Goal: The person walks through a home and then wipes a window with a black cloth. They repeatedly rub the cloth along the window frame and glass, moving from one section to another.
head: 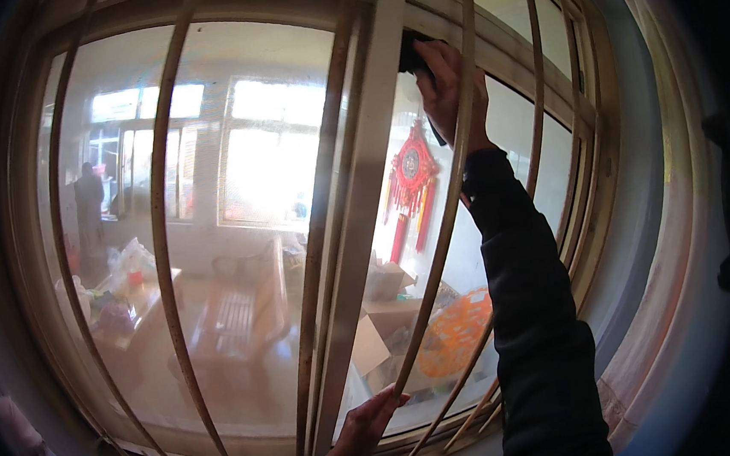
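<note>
My right hand [447,83] reaches past a metal window bar [436,270] to the top left corner of the right-hand glass pane [511,126]. In its fingers is a black object [413,56], held against the pane and frame; most of it is covered, so its kind is unclear. That bar crosses in front of the hand. Low down, my left hand [369,426] is closed around the lower part of the same bar, its fingertips pointing right. Both wrists come out of dark sleeves.
More vertical bars [160,180] cross the sliding window. A pale frame post [361,183] divides the panes. Through the glass show a red hanging ornament [411,163], cardboard boxes [381,317], an orange round item [454,337] and a table [167,288]. A pale curtain [660,307] hangs right.
</note>
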The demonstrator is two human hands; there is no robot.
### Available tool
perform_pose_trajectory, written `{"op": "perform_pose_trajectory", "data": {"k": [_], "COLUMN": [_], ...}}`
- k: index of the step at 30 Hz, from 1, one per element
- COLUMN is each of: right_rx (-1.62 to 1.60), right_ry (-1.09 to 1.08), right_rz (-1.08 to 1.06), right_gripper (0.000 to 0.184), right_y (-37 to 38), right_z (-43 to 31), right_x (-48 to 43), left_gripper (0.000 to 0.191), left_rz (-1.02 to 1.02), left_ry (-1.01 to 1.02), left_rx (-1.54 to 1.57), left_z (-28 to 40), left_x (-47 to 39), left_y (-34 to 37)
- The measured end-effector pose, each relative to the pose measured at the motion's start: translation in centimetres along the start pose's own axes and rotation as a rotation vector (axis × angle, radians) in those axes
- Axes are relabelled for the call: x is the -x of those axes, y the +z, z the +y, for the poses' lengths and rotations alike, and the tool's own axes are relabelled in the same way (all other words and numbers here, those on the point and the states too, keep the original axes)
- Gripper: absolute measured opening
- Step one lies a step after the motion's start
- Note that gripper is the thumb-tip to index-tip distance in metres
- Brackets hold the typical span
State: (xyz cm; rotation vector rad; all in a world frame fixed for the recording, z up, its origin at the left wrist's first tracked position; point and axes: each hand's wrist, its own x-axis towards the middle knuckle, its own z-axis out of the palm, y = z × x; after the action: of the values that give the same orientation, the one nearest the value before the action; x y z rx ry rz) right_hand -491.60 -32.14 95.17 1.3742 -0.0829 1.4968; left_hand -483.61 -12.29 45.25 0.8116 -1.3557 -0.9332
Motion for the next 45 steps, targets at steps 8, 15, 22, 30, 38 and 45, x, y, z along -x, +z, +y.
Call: {"op": "perform_pose_trajectory", "data": {"k": [8,15,22,30,38,45], "right_rx": [-0.109,-0.141,-0.278,-0.345,-0.109,0.034], "right_ry": [0.348,0.061,0.185,0.143,0.213,0.377], "right_rz": [0.006,0.110,-0.113,-0.673,-0.542,-0.267], "right_gripper": [0.019,0.041,0.043,0.028,0.050,0.039], "right_y": [-2.5,0.3,-5.0,-19.8,-16.4,-8.9], "right_z": [2.5,-1.3,-8.2,-19.3,-11.1,-4.4], "right_x": [2.2,-0.7,11.3,24.6,18.8,9.2], "left_gripper": [0.044,0.042,0.042,0.048,0.047,0.039], "left_rz": [-0.012,0.003,0.016,-0.005,0.008,0.048], "left_ry": [-0.021,0.022,0.032,0.033,-0.029,-0.059], "left_rx": [0.033,0.056,0.081,0.126,0.127,0.147], "left_z": [0.0,-0.7,-0.1,1.4,2.0,2.4], "left_x": [0.3,0.2,0.5,1.7,3.4,4.1], "left_y": [-0.2,-0.5,-0.3,-0.5,-1.8,-2.8]}}
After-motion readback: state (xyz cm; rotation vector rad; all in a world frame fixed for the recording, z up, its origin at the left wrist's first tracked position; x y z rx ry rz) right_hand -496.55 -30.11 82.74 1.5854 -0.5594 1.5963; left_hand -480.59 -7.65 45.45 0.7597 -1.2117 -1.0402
